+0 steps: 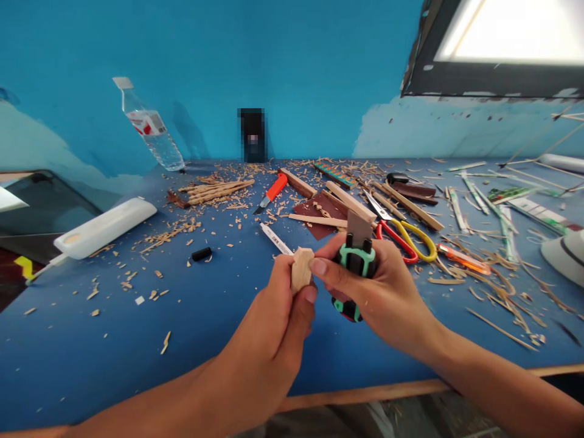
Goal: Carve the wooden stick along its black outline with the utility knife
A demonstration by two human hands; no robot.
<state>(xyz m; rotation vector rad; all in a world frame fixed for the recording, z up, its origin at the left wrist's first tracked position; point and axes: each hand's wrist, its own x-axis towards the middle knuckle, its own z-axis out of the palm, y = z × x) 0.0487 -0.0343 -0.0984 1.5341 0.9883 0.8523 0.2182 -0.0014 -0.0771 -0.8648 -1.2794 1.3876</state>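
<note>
My left hand [274,322] grips a small pale wooden block [302,267], holding it upright above the blue table [114,340]. My right hand [383,292] is closed around a green and black knife [358,261] whose wide grey blade points up. The right thumb presses against the side of the wooden block. Both hands meet near the table's front edge, in the middle of the view.
Wood shavings and sticks [214,191] litter the table. A red utility knife [272,193], red and yellow scissors [404,234], a white marker [275,240], sandpaper [326,213] and a small black cap [201,253] lie beyond the hands. A water bottle [150,128] leans on the wall. A white case [107,226] lies left.
</note>
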